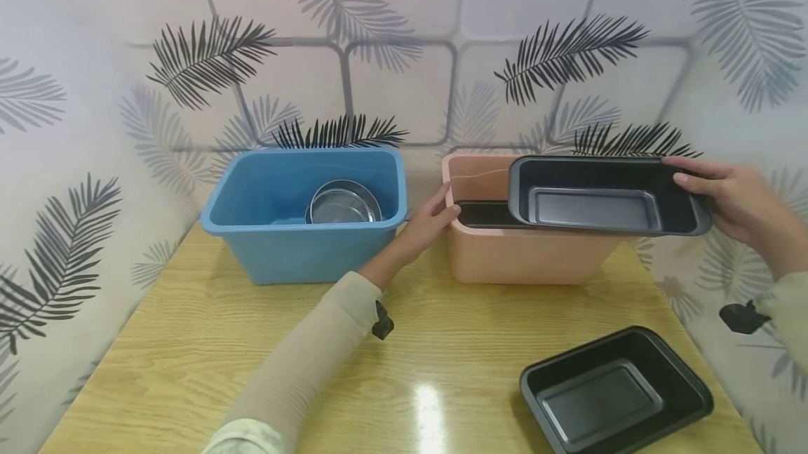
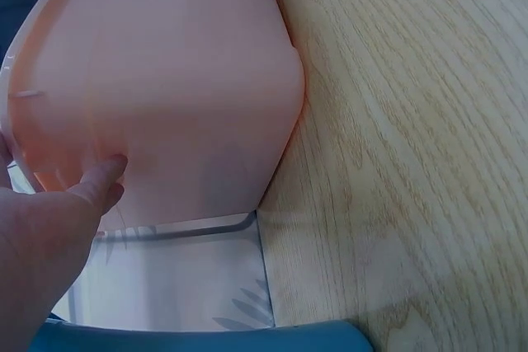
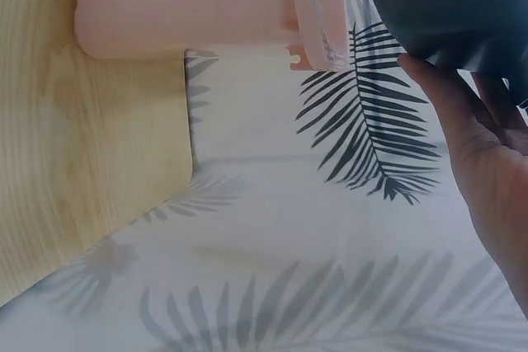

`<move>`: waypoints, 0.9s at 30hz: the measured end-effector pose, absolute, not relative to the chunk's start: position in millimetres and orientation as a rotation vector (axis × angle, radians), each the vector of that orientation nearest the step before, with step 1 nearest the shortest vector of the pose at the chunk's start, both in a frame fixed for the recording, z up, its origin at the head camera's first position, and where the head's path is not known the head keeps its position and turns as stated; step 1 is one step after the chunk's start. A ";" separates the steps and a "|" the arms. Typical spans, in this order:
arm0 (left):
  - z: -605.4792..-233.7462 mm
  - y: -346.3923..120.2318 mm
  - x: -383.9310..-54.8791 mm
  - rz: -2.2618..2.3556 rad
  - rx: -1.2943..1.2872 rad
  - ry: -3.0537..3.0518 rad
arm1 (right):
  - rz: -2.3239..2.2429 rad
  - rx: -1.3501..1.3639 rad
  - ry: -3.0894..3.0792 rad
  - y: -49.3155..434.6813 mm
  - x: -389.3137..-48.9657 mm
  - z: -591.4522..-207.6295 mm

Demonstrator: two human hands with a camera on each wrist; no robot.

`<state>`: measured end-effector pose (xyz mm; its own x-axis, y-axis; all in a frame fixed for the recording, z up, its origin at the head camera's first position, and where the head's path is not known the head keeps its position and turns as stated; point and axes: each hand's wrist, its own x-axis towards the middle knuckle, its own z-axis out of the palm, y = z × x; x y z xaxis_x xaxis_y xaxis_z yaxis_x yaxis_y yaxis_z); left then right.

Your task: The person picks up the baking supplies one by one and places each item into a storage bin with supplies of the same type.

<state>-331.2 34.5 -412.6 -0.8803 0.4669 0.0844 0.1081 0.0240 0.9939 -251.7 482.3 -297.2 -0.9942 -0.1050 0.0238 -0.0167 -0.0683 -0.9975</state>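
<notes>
My right hand (image 1: 745, 200) pinches the right end of a long black loaf pan (image 1: 593, 207), holding it above the pink plastic bin (image 1: 530, 257). That pan covers much of the bin's opening. Inside the bin, left of the held pan, part of another dark item (image 1: 482, 215) shows. My left hand (image 1: 419, 233) grips the bin's left rim; in the left wrist view the thumb (image 2: 103, 177) lies on the outer wall. In the right wrist view, the right fingers hold the dark pan (image 3: 462, 6) at its end.
A blue plastic bin (image 1: 303, 257) stands to the left with round metal pans (image 1: 344, 205) inside. A second black loaf pan (image 1: 606, 398) sits on the wooden table (image 1: 404, 384) at front right. Behind is a leaf-patterned wall covering (image 1: 404, 89).
</notes>
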 end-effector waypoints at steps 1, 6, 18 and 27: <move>-412.3 34.4 -331.0 1.934 0.590 2.039 | -2.261 -0.150 2.086 480.4 -254.7 -298.1; -412.6 33.5 -331.0 1.932 0.576 2.055 | -2.277 -0.216 2.023 469.6 -271.2 -304.6; -412.6 34.8 -332.7 1.933 0.592 2.046 | -1.998 -0.082 2.319 439.0 -302.4 -320.9; -414.3 35.0 -333.0 1.967 0.609 1.994 | -1.957 0.019 2.290 422.7 -321.4 -333.9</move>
